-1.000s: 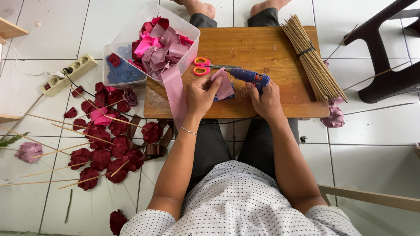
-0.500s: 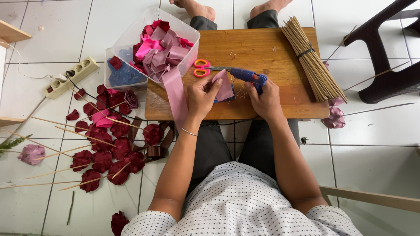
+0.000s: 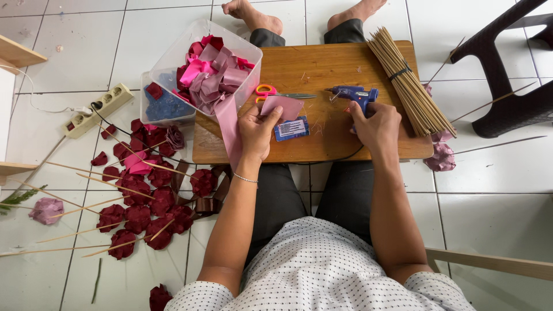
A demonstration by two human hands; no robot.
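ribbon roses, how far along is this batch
Done: a pile of dark red ribbon roses on sticks lies on the floor. In hand: the left hand holds a pink ribbon piece over the wooden board, and the right hand grips the blue glue gun. Left: a tub of cut ribbon and a thick bundle of bare sticks are unused.

Dusty-pink ribbon square at left hand; blue plastic glue gun under right hand. Orange-handled scissors, honey-brown wooden board, dark-red ribbon roses left, white black-dotted shirt near.
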